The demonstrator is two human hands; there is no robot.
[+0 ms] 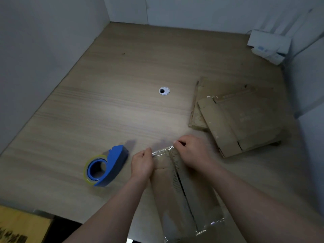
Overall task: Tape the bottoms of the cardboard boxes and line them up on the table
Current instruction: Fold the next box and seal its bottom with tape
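both left hand [142,163] and right hand [192,151] pinch the taped far edge of the box [184,193]; i fear uneven pressing wrinkles it.

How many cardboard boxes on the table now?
3: held box at the near edge; top flat box and bottom flat box stacked to the right. More may hide beneath.

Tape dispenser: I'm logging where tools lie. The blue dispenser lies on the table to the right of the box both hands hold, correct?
No. The head view shows the blue dispenser lying on the table to the left of the box, not the right. The left hand and right hand do hold that box at its far end.
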